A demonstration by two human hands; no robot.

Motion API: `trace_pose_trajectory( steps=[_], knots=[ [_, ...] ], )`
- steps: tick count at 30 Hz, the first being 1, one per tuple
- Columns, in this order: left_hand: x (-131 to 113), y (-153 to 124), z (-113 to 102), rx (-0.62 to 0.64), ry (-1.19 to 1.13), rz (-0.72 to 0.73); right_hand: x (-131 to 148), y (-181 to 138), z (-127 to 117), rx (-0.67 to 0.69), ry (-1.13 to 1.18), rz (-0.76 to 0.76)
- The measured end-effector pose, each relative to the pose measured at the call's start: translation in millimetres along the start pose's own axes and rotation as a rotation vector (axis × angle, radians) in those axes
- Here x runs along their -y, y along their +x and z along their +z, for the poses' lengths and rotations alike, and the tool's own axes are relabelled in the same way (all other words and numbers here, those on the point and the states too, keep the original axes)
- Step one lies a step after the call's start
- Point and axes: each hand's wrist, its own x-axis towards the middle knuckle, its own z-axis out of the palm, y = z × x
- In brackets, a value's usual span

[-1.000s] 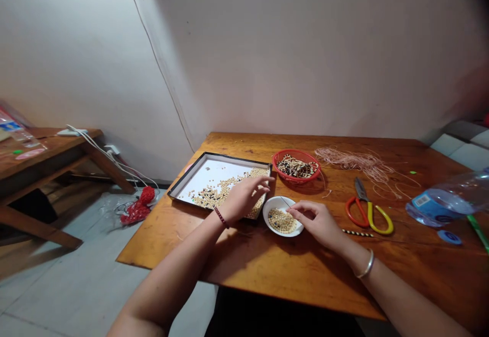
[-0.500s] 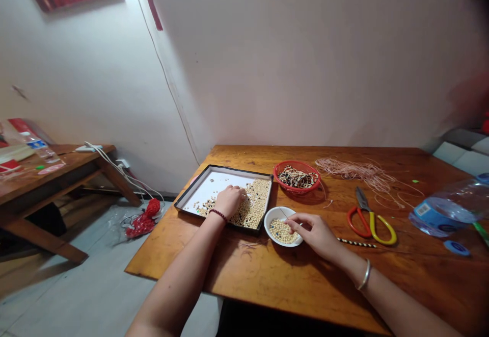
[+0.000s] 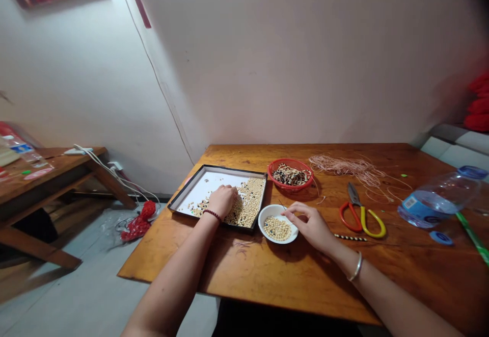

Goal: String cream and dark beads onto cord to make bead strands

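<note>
My left hand (image 3: 222, 201) is down among cream and dark beads (image 3: 248, 204) in a shallow black-edged tray (image 3: 182, 194). Its fingers curl downward, and whatever they pinch is hidden. At the right rim of a small white bowl (image 3: 263, 213), my right hand (image 3: 305, 223) is closed in a pinch on a thin dark needle (image 3: 282, 205), whose tip points up and left. Mostly cream beads (image 3: 277, 228) cover the bowl's bottom. A strung row of black and cream beads (image 3: 350, 237) lies on the table just beyond the right wrist.
Behind the bowl stands a red basket (image 3: 290, 187) of strung beads. Loose pink cord (image 3: 347, 167), scissors (image 3: 357, 212) with red and yellow handles, a water bottle (image 3: 431, 202) and a blue cap (image 3: 441, 238) lie to the right. A second table (image 3: 49, 184) stands at left.
The view has shifted slightly, moving everything left. My right hand has drawn back a little from over the bowl toward its rim. The left hand remains in the tray.
</note>
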Motion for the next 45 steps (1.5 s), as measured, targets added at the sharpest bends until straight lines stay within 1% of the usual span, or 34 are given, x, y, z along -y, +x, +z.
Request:
trace_pose_trajectory(
  steps=[7, 13, 24, 33, 40, 45],
  knots=[
    [0.3, 0.6, 0.8, -0.009, -0.001, 0.001, 0.2, 2.2, -3.0, -0.025, 0.028, 0.037],
    [-1.6, 0.9, -0.5, -0.002, -0.010, 0.008, -1.0, 2.5, -4.3, -0.004, 0.062, 0.076],
    [-0.7, 0.8, -2.4, 0.005, -0.005, -0.023, 0.0, 1.1, -4.2, 0.025, 0.074, 0.099],
    [1.2, 1.0, -1.3, 0.030, -0.031, -0.070, -1.4, 1.5, -4.4, 0.031, 0.059, 0.086],
    [-0.9, -1.1, -3.6, 0.009, -0.051, -0.029, -3.3, 1.7, -4.4, 0.037, 0.036, 0.097],
    [-10.3, -1.6, -6.0, -0.030, -0.066, 0.073, 0.5, 1.5, -4.9, 0.048, 0.036, 0.103]
  ],
)
